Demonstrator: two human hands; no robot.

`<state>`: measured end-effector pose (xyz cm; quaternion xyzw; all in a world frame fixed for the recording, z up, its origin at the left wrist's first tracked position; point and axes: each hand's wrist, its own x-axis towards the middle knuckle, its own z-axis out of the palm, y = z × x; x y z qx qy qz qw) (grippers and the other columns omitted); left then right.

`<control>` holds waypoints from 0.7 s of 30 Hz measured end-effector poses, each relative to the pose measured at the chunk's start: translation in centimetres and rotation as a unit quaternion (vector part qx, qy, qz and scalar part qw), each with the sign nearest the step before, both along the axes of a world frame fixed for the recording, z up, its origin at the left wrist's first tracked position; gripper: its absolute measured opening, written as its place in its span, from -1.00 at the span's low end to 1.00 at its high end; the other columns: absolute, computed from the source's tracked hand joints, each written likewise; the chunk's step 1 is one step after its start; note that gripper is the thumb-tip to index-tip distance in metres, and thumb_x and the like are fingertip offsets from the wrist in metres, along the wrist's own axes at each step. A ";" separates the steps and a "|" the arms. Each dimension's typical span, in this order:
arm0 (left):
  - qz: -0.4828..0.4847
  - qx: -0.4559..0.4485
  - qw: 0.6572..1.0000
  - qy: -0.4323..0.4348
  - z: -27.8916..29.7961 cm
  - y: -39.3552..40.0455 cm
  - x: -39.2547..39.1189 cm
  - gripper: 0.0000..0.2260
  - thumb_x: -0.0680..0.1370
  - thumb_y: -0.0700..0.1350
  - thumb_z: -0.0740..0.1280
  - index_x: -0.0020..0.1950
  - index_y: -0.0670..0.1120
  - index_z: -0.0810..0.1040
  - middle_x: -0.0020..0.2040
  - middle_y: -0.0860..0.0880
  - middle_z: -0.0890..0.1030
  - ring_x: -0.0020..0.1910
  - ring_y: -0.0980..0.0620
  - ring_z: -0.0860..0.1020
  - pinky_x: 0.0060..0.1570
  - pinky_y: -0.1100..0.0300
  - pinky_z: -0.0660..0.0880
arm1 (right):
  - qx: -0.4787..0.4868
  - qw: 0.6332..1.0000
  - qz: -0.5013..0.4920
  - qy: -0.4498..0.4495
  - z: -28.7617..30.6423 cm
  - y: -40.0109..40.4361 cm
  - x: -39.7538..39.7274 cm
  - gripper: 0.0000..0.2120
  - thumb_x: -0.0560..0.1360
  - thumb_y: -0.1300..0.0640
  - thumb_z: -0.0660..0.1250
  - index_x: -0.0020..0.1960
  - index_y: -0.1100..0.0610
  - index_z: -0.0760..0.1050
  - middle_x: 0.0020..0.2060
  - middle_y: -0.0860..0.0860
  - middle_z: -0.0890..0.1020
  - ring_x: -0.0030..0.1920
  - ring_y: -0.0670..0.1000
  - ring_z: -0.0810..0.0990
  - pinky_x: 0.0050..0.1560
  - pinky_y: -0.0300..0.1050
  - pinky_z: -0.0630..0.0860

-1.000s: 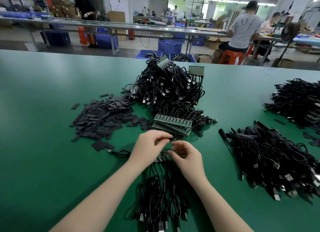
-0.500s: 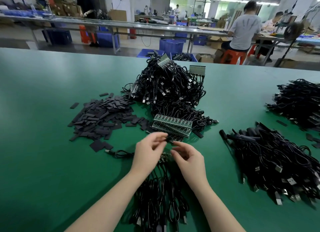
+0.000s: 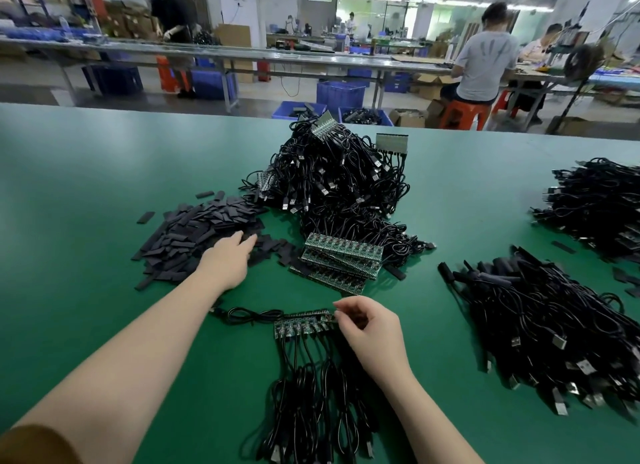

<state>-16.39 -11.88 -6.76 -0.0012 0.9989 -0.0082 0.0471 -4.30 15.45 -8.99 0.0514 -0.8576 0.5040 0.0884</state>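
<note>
A strip of small green circuit boards (image 3: 300, 326) lies on the green table in front of me, each board trailing a black USB cable (image 3: 311, 411) towards me. My right hand (image 3: 369, 328) pinches the strip's right end with curled fingers. My left hand (image 3: 230, 259) reaches out to the pile of flat black sleeves (image 3: 194, 238), its fingers stretched onto the pieces; I cannot see whether it holds one. One loose cable (image 3: 242, 314) lies to the left of the strip.
A stack of green board strips (image 3: 341, 257) lies beyond my hands, in front of a tall heap of wired cables (image 3: 332, 183). Cable piles (image 3: 554, 325) lie at the right. People work at benches behind the green table (image 3: 86, 172).
My left hand has left the board strip and moved up and left to the black sleeve pile. My right hand stays on the strip's right end.
</note>
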 end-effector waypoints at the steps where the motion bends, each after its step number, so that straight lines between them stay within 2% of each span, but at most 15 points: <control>1: 0.001 0.002 1.000 0.003 0.1 0.1 -0.2 -0.57 0.69 -0.12 0.05 0.58 0.02 0.16 0.55 -0.10 0.20 0.42 -0.18 0.30 0.21 -0.04 0.46 | -0.004 1.000 0.000 -0.001 0.0 0.0 0.0 -0.79 0.50 0.18 0.43 -0.10 -0.16 0.62 -0.20 -0.23 0.68 -0.13 -0.25 0.62 -0.07 -0.40 0.51; 4: 0.008 0.064 0.992 0.104 1.0 0.0 -0.5 -0.70 0.66 0.01 0.15 0.36 0.04 0.49 0.31 -0.07 0.51 0.22 -0.15 0.49 0.09 -0.04 0.53 | -0.020 1.000 -0.002 0.001 0.0 0.0 0.0 -0.82 0.50 0.19 0.44 -0.10 -0.11 0.65 -0.21 -0.24 0.68 -0.13 -0.25 0.62 -0.10 -0.44 0.49; 6: 0.037 0.061 0.980 0.186 1.6 -0.6 -0.9 -0.71 0.63 0.05 0.22 0.30 0.00 0.53 0.22 -0.11 0.55 0.16 -0.18 0.50 0.05 -0.06 0.52 | -0.016 1.000 -0.001 0.001 0.0 -0.1 0.0 -0.80 0.50 0.18 0.44 -0.11 -0.14 0.63 -0.21 -0.24 0.68 -0.13 -0.25 0.62 -0.10 -0.44 0.49; 7: 0.066 0.049 0.975 0.208 1.8 -1.1 -1.3 -0.66 0.61 0.07 0.25 0.33 -0.03 0.49 0.25 -0.15 0.51 0.20 -0.22 0.47 0.10 -0.10 0.49 | -0.014 1.000 -0.001 0.000 0.0 -0.1 0.0 -0.80 0.50 0.18 0.44 -0.11 -0.14 0.63 -0.21 -0.24 0.68 -0.14 -0.25 0.62 -0.11 -0.44 0.49; 9: 0.145 0.041 0.975 0.162 2.1 -2.4 -2.0 -0.49 0.58 0.18 0.24 0.47 -0.01 0.31 0.44 -0.17 0.33 0.38 -0.28 0.30 0.27 -0.21 0.35 | -0.012 1.000 -0.004 -0.002 0.0 -0.2 -0.1 -0.81 0.50 0.18 0.44 -0.12 -0.13 0.63 -0.22 -0.23 0.67 -0.14 -0.25 0.61 -0.13 -0.46 0.47; 11: 0.191 0.046 0.979 0.047 2.0 -4.0 -2.7 -0.38 0.57 0.29 0.16 0.55 0.06 0.13 0.56 -0.13 0.13 0.49 -0.28 0.13 0.37 -0.24 0.23 | -0.014 1.000 -0.007 -0.002 0.0 -0.3 -0.3 -0.82 0.50 0.18 0.44 -0.12 -0.11 0.64 -0.23 -0.23 0.67 -0.14 -0.26 0.61 -0.15 -0.47 0.46; 13: 0.146 0.013 0.988 -0.050 1.7 -5.2 -2.9 -0.41 0.60 0.27 0.09 0.56 0.03 0.13 0.56 -0.13 0.16 0.48 -0.26 0.20 0.39 -0.19 0.27 | -0.022 1.000 -0.010 -0.003 0.0 -0.3 -0.3 -0.82 0.50 0.18 0.43 -0.12 -0.11 0.64 -0.24 -0.22 0.67 -0.16 -0.25 0.61 -0.16 -0.46 0.46; 14: 0.115 0.001 0.992 -0.054 1.7 -5.4 -2.9 -0.46 0.62 0.22 0.09 0.55 0.02 0.19 0.53 -0.13 0.23 0.44 -0.25 0.29 0.36 -0.15 0.33 | -0.026 1.000 -0.011 -0.003 0.1 -0.3 -0.4 -0.81 0.50 0.19 0.43 -0.13 -0.12 0.64 -0.24 -0.22 0.67 -0.16 -0.25 0.61 -0.17 -0.46 0.47; 17: 0.035 0.033 0.998 0.034 2.1 -4.7 -2.5 -0.64 0.61 0.04 0.19 0.38 0.02 0.46 0.35 -0.10 0.49 0.27 -0.16 0.49 0.21 -0.05 0.48 | -0.027 1.000 -0.011 -0.002 0.1 -0.3 -0.4 -0.81 0.51 0.20 0.42 -0.13 -0.10 0.64 -0.24 -0.21 0.67 -0.17 -0.25 0.61 -0.16 -0.45 0.47; 21: -0.009 0.039 0.999 0.032 2.5 -2.7 -1.1 -0.70 0.61 0.00 0.27 0.34 0.00 0.50 0.24 -0.06 0.57 0.20 -0.07 0.53 0.14 0.00 0.52 | -0.033 0.999 -0.010 0.001 0.2 -0.3 -0.3 -0.79 0.50 0.22 0.42 -0.14 -0.11 0.63 -0.25 -0.20 0.67 -0.17 -0.24 0.61 -0.17 -0.45 0.47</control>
